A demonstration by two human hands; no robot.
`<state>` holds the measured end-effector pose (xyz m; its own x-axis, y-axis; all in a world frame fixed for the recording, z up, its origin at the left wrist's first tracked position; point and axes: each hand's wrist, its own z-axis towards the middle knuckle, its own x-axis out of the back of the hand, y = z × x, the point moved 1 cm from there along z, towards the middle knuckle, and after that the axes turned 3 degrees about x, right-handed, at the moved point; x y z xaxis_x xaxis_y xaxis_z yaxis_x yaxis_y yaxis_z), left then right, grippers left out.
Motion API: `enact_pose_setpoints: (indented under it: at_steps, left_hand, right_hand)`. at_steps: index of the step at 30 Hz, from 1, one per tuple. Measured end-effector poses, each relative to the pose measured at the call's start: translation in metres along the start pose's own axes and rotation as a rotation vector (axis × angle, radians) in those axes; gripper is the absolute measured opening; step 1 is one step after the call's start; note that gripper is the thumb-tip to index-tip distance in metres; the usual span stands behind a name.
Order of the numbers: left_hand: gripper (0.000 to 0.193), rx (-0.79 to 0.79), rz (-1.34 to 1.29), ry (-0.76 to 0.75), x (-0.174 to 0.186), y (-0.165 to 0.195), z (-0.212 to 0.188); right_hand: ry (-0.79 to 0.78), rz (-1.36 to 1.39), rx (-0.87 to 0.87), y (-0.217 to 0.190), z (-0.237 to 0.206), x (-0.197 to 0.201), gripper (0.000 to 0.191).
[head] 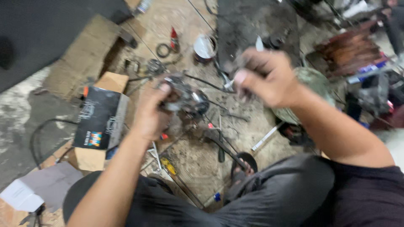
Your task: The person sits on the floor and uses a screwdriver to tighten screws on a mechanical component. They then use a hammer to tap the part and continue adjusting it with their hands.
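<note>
While blurred, left hand [149, 111] around metal part [185, 98].

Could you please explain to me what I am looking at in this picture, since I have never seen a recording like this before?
There is no machine here: a person wears a camera on the head, so the single picture looks down over their own arms and knees. The left hand holds a dark, round metal engine-like part. The right hand is raised beside it, closed around something small; motion blur hides what it is. Below is a dirty workshop floor strewn with tools and wires, with a black cardboard box on the left, a small tin can further off, and a sandalled foot showing.
</note>
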<state>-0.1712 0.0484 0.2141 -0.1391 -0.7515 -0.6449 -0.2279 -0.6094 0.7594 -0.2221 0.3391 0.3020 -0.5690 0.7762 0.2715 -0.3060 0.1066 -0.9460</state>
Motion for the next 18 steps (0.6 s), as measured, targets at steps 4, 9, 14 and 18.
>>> enact_pose_setpoints:
  at_steps: [4,9,14,18]
  left_hand:
    - [0.034,0.005,0.098,0.091,0.008,0.029,-0.013]
    - [0.031,-0.015,0.142,0.204,0.003,0.041,-0.018]
    - [0.03,-0.016,0.18,0.203,0.0,0.039,-0.019]
    - [0.031,0.043,0.158,0.204,0.003,0.029,-0.018]
  right_hand:
    - [0.285,0.11,0.083,-0.012,-0.022,0.065,0.011]
    - [0.557,0.229,0.105,-0.01,-0.065,0.105,0.005]
    - [0.572,0.308,0.145,0.018,-0.082,0.131,0.014]
    - [0.679,-0.015,0.02,0.08,-0.05,0.145,0.012]
